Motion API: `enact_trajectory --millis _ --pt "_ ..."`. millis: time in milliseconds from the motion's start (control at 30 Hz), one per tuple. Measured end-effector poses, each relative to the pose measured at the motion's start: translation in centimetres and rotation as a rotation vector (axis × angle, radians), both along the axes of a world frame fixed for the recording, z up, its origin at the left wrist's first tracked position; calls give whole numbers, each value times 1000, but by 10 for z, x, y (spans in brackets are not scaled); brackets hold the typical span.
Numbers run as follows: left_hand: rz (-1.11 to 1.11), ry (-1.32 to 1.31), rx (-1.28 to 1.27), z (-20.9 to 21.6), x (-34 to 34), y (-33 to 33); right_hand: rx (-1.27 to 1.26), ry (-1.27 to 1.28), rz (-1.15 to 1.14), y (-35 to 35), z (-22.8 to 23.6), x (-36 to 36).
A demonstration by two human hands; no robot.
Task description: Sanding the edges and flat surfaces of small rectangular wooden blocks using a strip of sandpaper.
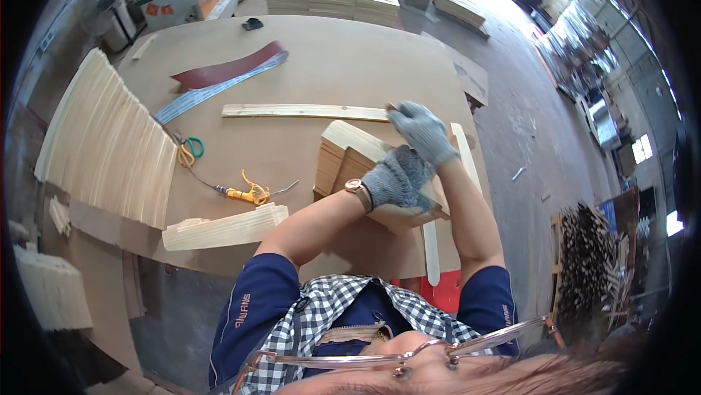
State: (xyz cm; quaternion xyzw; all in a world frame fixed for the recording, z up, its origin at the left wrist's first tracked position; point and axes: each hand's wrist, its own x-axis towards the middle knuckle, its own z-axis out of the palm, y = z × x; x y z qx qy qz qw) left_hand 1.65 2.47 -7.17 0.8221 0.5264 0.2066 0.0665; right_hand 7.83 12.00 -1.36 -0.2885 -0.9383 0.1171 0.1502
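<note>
Grey-gloved, my left hand rests over the stacked boards on the table. My right hand is just beyond, by the end of a long wooden strip. From my end, I can't tell whether either grips anything. A yellow air gun lies left of the boards.

Grey gloves, pale wood, yellow air gun — black-and-white checked apron
</note>
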Motion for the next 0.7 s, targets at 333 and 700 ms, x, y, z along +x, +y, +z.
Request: enact_trajectory --millis 333,700 --pt "54 37 -31 7 24 19 -232 -205 508 -61 -65 -108" --pt "-13 120 129 6 6 2 225 271 -267 -37 47 76"
